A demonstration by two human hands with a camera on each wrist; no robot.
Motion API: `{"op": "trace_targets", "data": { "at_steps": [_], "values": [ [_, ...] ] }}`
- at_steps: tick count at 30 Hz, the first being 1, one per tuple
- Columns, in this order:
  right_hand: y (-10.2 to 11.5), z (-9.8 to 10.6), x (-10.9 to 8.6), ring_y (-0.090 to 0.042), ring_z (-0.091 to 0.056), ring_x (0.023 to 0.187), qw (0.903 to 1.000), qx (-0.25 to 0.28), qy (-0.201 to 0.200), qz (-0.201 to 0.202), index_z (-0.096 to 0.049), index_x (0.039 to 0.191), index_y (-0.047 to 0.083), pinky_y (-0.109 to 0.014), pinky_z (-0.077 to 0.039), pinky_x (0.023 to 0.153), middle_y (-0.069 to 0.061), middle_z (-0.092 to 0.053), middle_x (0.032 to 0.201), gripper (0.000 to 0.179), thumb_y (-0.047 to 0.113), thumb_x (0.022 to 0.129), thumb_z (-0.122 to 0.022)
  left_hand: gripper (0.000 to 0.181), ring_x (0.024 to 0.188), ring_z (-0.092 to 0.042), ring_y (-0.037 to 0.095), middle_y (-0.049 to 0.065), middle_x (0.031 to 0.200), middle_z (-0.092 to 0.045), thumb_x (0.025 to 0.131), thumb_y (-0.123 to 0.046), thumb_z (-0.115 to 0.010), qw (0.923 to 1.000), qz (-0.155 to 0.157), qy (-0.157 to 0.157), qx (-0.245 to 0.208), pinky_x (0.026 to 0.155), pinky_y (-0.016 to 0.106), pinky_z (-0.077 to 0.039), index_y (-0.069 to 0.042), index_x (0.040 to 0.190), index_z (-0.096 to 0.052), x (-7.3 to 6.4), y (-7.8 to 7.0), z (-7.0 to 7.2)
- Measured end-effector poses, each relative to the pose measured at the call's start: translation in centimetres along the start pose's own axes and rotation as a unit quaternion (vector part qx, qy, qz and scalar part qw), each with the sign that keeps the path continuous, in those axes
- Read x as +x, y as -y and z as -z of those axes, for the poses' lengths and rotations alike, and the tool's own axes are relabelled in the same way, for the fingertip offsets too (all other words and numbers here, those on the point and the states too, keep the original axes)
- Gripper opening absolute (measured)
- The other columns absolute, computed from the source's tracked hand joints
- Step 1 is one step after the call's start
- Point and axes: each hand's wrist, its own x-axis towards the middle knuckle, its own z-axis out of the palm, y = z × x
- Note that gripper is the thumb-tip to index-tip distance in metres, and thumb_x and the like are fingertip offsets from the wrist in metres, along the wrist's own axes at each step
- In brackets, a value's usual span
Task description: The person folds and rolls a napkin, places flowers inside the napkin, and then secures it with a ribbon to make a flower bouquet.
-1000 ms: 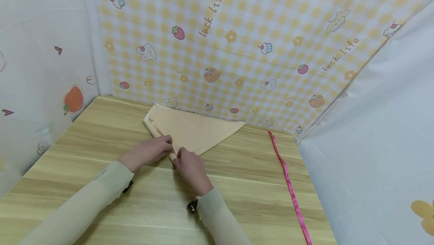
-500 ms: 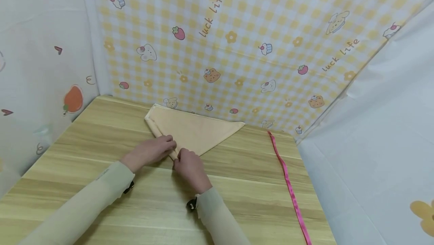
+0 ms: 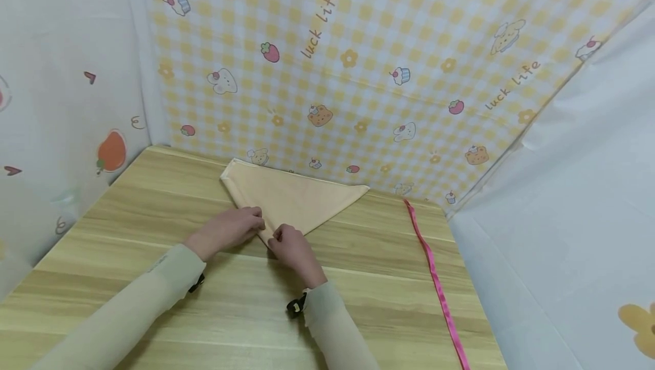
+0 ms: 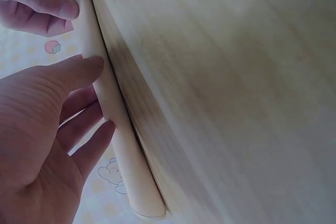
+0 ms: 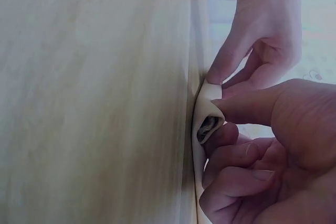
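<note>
A peach-coloured cloth (image 3: 302, 196) lies folded in a pointed shape at the back of the table, its left edge turned into a narrow roll. My left hand (image 3: 230, 228) holds this roll partway along, thumb on the near side and fingers at the other, as the left wrist view shows. Close by, my right hand (image 3: 294, 248) pinches the near end of the roll between thumb and index finger. In the right wrist view the open end of the roll (image 5: 199, 111) has a dark, shiny inside; what that is I cannot tell.
A pink ribbon (image 3: 435, 279) runs lengthwise down the right part of the wooden table (image 3: 230, 324). Behind the cloth rises a yellow-checked backdrop (image 3: 358, 91). Pale printed sheets hang at the left (image 3: 66, 103) and right (image 3: 552, 216) sides.
The roll along the left edge has turned inward slightly and looks smoother. The right hand has shifted a little to the right at the near end; the left hand has barely moved.
</note>
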Motion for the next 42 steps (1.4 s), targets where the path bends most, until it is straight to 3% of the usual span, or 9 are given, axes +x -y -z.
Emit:
{"op": "trace_targets", "data": {
  "at_steps": [6,10,13,17,21,24,30,38,42],
  "values": [
    [0.0,0.0,-0.1,-0.011,-0.054,0.059,0.9977,-0.062,-0.026,0.012,-0.066,0.103,0.016,-0.027,-0.043,0.053,0.004,-0.066,0.08,0.015,0.029,0.104,-0.073,0.01,0.074,-0.049,0.005,-0.005,0.089,-0.06,0.098,-0.006,-0.078,0.9996,0.003,0.01,-0.028,0.068,0.023,-0.05,-0.014,0.101,-0.083,0.3,0.1,0.1],
    [0.6,-0.3,0.1,-0.01,-0.053,0.063,0.986,-0.158,-0.049,0.018,-0.071,0.099,0.017,-0.027,-0.042,0.054,0.005,-0.064,0.084,0.018,0.034,0.099,-0.077,0.009,0.075,-0.053,0.006,-0.004,0.089,-0.062,0.098,-0.007,-0.077,0.9997,0.0,0.011,-0.022,0.071,0.026,-0.053,-0.014,0.1,-0.083,0.3,0.3,0.2],
    [1.0,-0.6,0.3,-0.01,-0.053,0.061,0.9808,-0.188,-0.051,0.013,-0.07,0.091,0.02,-0.028,-0.041,0.053,0.008,-0.063,0.08,0.017,0.034,0.099,-0.078,0.004,0.08,-0.059,0.012,-0.003,0.09,-0.064,0.097,-0.012,-0.079,1.0,0.001,-0.003,0.001,0.075,0.033,-0.054,-0.016,0.098,-0.08,0.1,0.7,0.4],
    [1.1,-0.7,0.3,-0.011,-0.051,0.055,0.9841,-0.171,-0.047,0.014,-0.066,0.083,0.023,-0.03,-0.04,0.05,0.009,-0.06,0.07,0.023,0.033,0.101,-0.075,0.005,0.085,-0.065,0.02,-0.001,0.093,-0.068,0.097,-0.017,-0.08,0.9987,0.037,-0.008,0.035,0.08,0.043,-0.057,-0.016,0.102,-0.079,-0.2,2.6,0.9],
    [1.1,-0.4,0.2,-0.011,-0.051,0.055,0.9876,-0.152,-0.038,0.016,-0.065,0.083,0.022,-0.03,-0.04,0.05,0.008,-0.059,0.069,0.024,0.033,0.102,-0.074,0.012,0.091,-0.072,0.026,0.004,0.101,-0.073,0.101,-0.015,-0.076,0.9951,0.096,0.008,0.019,0.084,0.049,-0.061,-0.012,0.111,-0.081,-0.6,5.3,1.6],
    [1.0,-0.1,0.0,-0.011,-0.052,0.056,0.9895,-0.14,-0.03,0.014,-0.066,0.084,0.021,-0.029,-0.04,0.051,0.008,-0.059,0.07,0.023,0.032,0.103,-0.072,0.014,0.092,-0.074,0.027,0.006,0.103,-0.074,0.101,-0.013,-0.074,0.993,0.118,0.014,-0.006,0.087,0.048,-0.063,-0.009,0.113,-0.082,-1.0,6.3,2.1],
    [0.5,0.7,-0.1,-0.012,-0.053,0.057,0.9938,-0.109,-0.022,0.006,-0.068,0.09,0.018,-0.029,-0.041,0.052,0.006,-0.062,0.07,0.018,0.029,0.105,-0.066,0.015,0.086,-0.069,0.022,0.004,0.102,-0.072,0.102,-0.012,-0.073,0.9943,0.106,0.01,0.0,0.087,0.047,-0.061,-0.008,0.114,-0.081,-0.7,6.7,2.1],
    [-0.2,1.1,0.4,-0.013,-0.055,0.062,0.9966,-0.082,-0.01,-0.006,-0.073,0.101,0.015,-0.031,-0.043,0.054,0.005,-0.065,0.077,0.013,0.022,0.101,-0.063,0.016,0.104,-0.075,0.033,0.009,0.116,-0.076,0.107,-0.014,-0.067,0.9919,0.114,-0.005,0.055,0.099,0.06,-0.056,-0.011,0.122,-0.068,-0.3,6.2,1.7],
    [-0.8,1.2,0.8,-0.013,-0.056,0.065,0.9979,-0.064,-0.007,-0.01,-0.073,0.105,0.016,-0.03,-0.043,0.057,0.004,-0.067,0.082,0.013,0.023,0.101,-0.063,0.015,0.103,-0.071,0.032,0.009,0.114,-0.072,0.105,-0.009,-0.068,0.9947,0.084,-0.015,0.056,0.097,0.058,-0.056,-0.012,0.12,-0.07,-0.3,6.1,1.3]
  ]
}}
